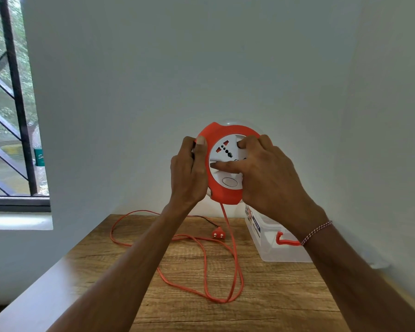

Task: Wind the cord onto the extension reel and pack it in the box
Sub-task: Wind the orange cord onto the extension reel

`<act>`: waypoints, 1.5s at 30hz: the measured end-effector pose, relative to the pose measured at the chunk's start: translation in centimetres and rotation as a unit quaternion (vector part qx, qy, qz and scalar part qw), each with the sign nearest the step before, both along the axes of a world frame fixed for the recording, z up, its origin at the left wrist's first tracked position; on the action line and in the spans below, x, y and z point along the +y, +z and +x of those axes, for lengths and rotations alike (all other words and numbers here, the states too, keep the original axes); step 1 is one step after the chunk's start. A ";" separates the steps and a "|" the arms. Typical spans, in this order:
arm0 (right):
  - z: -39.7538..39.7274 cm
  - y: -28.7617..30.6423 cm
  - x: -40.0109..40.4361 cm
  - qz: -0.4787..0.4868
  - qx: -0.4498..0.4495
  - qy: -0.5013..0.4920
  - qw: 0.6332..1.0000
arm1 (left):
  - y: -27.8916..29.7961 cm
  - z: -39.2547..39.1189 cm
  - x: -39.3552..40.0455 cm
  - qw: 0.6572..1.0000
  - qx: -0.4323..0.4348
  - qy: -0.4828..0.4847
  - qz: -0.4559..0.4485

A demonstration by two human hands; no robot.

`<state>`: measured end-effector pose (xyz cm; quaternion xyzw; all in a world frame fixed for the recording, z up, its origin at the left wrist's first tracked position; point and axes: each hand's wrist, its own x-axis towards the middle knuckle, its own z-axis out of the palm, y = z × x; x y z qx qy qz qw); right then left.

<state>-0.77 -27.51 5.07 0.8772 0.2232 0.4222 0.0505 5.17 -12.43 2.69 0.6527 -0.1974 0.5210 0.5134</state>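
Above the wooden table [285,305], one extension reel [222,164] is held up in the air by two bare hands. Its orange rim is gripped at the left edge by the left hand [189,173], the thumb laid over the front and the fingers curled behind. The right hand [266,173] is spread across the white centre disc, with the forefinger stretched flat over the disc and the other fingertips bent onto its upper part; whether anything is pinched there cannot be told. The round face of the reel is turned toward the camera, so that its axle runs roughly front to back and the disc stands nearly upright. One socket face with dark holes and two small red marks is seen on the white disc, along with one oval button lower down.

One orange cord [234,259] is hung from the bottom of the reel and is laid in loose loops on the table, its longest loop stretched toward the near edge. One two-pin plug [218,234] is lain flat near the far edge, pins pointing toward the camera. One clear plastic box [271,248] with a red latch is stood on the right, beside the wall [201,68]. One window [10,104] is seen at the left.
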 end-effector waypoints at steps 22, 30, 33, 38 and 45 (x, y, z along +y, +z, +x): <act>0.7 -0.4 -0.4 0.148 -0.150 0.069 0.975 | 0.3 0.2 0.4 0.999 0.000 -0.026 -0.026; 0.6 0.2 -0.5 0.065 -0.103 0.134 0.983 | 0.1 0.4 0.5 1.000 -0.004 -0.015 -0.014; 0.7 0.3 -0.5 0.038 -0.054 0.109 0.992 | 0.2 0.5 0.6 1.000 -0.002 -0.016 -0.017; 0.8 0.0 -0.1 0.017 -0.007 0.077 0.997 | 0.1 0.5 0.5 1.000 0.000 -0.010 -0.018; 1.0 -0.6 -0.6 0.038 -0.082 0.030 0.995 | -0.1 0.3 0.3 1.000 0.007 -0.022 -0.008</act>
